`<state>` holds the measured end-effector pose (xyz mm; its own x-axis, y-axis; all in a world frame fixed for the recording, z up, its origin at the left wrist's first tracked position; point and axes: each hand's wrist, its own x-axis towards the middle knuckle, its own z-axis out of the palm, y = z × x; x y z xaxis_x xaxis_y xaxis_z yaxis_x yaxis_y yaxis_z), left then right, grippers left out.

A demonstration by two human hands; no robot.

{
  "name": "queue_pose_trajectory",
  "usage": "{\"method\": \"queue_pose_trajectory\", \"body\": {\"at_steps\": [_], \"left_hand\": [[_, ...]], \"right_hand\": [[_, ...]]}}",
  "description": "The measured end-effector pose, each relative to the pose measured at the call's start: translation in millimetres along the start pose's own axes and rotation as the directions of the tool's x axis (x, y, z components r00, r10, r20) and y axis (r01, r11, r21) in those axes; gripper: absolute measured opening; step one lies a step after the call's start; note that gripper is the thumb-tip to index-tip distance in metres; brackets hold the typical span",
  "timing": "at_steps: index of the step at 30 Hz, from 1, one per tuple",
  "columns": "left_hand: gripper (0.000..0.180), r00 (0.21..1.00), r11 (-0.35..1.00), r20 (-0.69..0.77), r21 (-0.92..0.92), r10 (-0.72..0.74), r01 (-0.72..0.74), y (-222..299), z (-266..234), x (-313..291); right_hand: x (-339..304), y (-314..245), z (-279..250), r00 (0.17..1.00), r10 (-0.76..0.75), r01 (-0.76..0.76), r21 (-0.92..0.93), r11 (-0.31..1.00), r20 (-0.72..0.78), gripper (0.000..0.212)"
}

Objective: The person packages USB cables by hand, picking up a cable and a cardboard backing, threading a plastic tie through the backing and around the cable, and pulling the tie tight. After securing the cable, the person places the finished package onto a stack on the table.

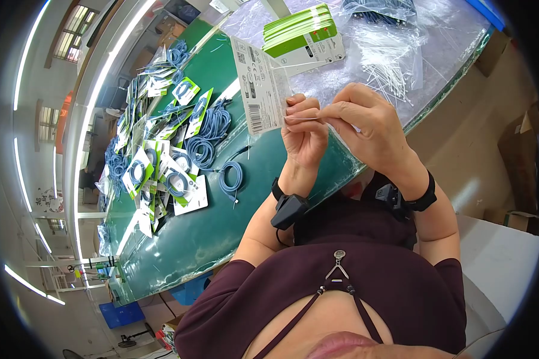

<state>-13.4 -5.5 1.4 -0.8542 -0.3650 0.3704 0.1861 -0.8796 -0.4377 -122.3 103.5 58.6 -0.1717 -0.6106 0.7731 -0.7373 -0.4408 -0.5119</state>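
Observation:
My left hand (306, 139) is closed on the lower right edge of a white printed packaging card (258, 87), its back turned toward me. Close beside it, my right hand (368, 128) pinches a thin white cable tie (304, 117) between thumb and forefinger. The tie runs across the left fingers to the card; whether it passes through a hole is hard to see. On the table left of my hands lies a loose coiled blue cable (230, 178), its plug end pointing toward me.
Coiled blue cables on green and white cards (176, 179) are heaped on the green table (227, 224) at left. A stack of green cards (299, 30) stands beyond my hands. White cable ties (384, 63) lie spread at far right, near a clear bag of dark cables (382, 9).

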Motion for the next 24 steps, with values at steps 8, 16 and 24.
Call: {"method": "queue_pose_trajectory", "body": {"at_steps": [8,16,24], "left_hand": [[0.004,1.0,1.0,0.004,0.012,-0.005,0.005,0.2,-0.3,0.6],[0.006,1.0,1.0,0.001,0.012,-0.017,0.017,6.1,-4.8,-2.3],[0.006,1.0,1.0,-0.002,0.006,-0.01,0.01,4.0,-3.8,-3.8]], "right_hand": [[-0.5,0.9,-0.8,1.0,0.007,-0.007,0.017,1.0,0.012,0.018],[-1.3,-0.8,-0.9,1.0,-0.011,0.011,0.026,1.0,-0.002,0.019],[-2.1,-0.9,-0.4,1.0,-0.027,0.027,0.027,0.999,0.01,0.018]]}}
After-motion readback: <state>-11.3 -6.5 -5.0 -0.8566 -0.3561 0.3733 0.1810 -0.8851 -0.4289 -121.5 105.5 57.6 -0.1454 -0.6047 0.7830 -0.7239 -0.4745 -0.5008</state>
